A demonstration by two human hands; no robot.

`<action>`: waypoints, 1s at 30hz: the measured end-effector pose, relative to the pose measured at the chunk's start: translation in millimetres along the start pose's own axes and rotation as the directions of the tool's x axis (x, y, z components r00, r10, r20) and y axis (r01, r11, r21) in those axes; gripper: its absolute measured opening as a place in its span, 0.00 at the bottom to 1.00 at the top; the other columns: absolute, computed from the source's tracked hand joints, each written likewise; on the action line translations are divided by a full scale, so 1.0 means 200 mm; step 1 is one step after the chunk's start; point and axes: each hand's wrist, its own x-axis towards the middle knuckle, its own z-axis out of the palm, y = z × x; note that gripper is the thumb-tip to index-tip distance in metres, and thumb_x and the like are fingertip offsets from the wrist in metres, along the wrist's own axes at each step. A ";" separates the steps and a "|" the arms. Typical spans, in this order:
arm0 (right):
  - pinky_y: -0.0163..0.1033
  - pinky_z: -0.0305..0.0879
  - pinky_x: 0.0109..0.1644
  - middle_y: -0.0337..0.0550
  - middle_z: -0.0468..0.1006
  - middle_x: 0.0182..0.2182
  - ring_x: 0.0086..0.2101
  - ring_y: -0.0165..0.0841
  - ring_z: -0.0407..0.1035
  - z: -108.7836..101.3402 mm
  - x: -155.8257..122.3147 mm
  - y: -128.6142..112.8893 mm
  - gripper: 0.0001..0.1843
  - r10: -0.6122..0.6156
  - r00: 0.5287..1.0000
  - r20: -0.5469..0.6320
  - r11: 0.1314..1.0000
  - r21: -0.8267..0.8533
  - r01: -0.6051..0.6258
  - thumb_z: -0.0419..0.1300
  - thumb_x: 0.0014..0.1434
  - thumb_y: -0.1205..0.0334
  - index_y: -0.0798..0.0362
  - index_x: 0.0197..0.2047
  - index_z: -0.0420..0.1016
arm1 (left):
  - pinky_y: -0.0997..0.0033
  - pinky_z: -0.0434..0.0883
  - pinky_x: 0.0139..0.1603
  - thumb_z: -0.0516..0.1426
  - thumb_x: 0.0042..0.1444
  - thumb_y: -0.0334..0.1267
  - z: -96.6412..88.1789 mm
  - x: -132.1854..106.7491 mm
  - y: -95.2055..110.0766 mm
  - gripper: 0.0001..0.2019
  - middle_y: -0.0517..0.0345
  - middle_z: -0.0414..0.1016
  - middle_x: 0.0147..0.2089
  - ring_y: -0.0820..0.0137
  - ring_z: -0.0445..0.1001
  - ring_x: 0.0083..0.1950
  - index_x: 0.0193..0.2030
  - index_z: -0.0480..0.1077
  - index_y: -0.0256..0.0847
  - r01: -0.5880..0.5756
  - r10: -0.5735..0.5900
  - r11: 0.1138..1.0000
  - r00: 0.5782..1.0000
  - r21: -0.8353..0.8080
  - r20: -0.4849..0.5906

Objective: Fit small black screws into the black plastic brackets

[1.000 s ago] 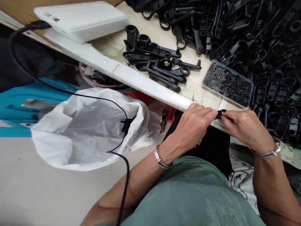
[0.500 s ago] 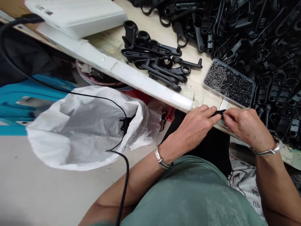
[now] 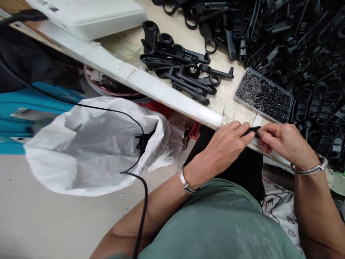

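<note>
At the table's front edge my left hand is closed around a black plastic part, most of it hidden by the fingers. My right hand meets its exposed end with thumb and forefinger pinched together. Whatever lies between those right fingertips is too small to make out. Just behind the hands is a clear plastic box of small grey and black pieces. Several black plastic handle-like parts lie in a loose group to the left of the box.
A large heap of black parts covers the table's right and back. A white wrapped strip runs along the table edge toward a white casing. Below left, a white sack stands wide-mouthed, crossed by a black cable.
My right hand has shifted slightly right, and its lower fingers have loosened a little. My left hand keeps hold of the black part at nearly the same place.
</note>
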 end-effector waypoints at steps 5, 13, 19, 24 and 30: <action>0.33 0.59 0.31 0.34 0.73 0.16 0.19 0.29 0.68 0.01 0.00 -0.01 0.15 0.012 1.000 -0.011 0.999 -0.045 -0.012 0.52 0.59 0.68 0.52 0.22 0.68 | 0.63 0.70 0.50 0.49 0.67 0.31 0.02 0.00 0.00 0.13 0.47 0.70 0.56 0.63 0.68 0.48 0.54 0.69 0.36 0.015 -0.015 1.000 1.000 -0.009 -0.015; 0.35 0.53 0.28 0.37 0.70 0.17 0.19 0.29 0.63 0.02 0.00 -0.06 0.15 -0.038 0.998 -0.048 0.972 -0.233 0.025 0.50 0.58 0.67 0.51 0.20 0.63 | 0.64 0.70 0.52 0.47 0.66 0.27 0.01 0.01 0.00 0.13 0.46 0.73 0.52 0.63 0.69 0.49 0.54 0.66 0.31 0.002 -0.004 0.999 0.999 -0.051 -0.037; 0.36 0.52 0.28 0.38 0.69 0.16 0.18 0.30 0.61 0.03 0.00 -0.05 0.15 -0.066 0.998 -0.002 0.930 -0.363 0.061 0.49 0.58 0.68 0.51 0.21 0.64 | 0.66 0.71 0.48 0.44 0.66 0.24 0.00 0.01 0.00 0.13 0.48 0.75 0.46 0.65 0.71 0.47 0.52 0.65 0.32 0.039 -0.045 0.996 0.996 -0.078 -0.074; 0.40 0.48 0.27 0.45 0.70 0.17 0.19 0.35 0.63 0.08 -0.03 -0.08 0.12 -0.115 0.990 -0.079 0.770 -0.637 0.038 0.53 0.61 0.69 0.55 0.27 0.72 | 0.65 0.72 0.49 0.44 0.65 0.24 0.01 0.01 0.00 0.13 0.45 0.76 0.46 0.64 0.71 0.47 0.53 0.64 0.30 0.020 -0.026 0.998 0.995 -0.064 -0.095; 0.40 0.51 0.29 0.48 0.71 0.19 0.23 0.39 0.67 0.13 0.01 -0.22 0.09 -0.066 0.978 -0.200 0.834 -0.549 -0.057 0.59 0.58 0.74 0.55 0.28 0.74 | 0.65 0.74 0.47 0.42 0.64 0.22 0.06 0.00 -0.03 0.17 0.46 0.76 0.43 0.65 0.72 0.45 0.56 0.63 0.28 0.038 -0.047 0.997 0.986 -0.063 -0.161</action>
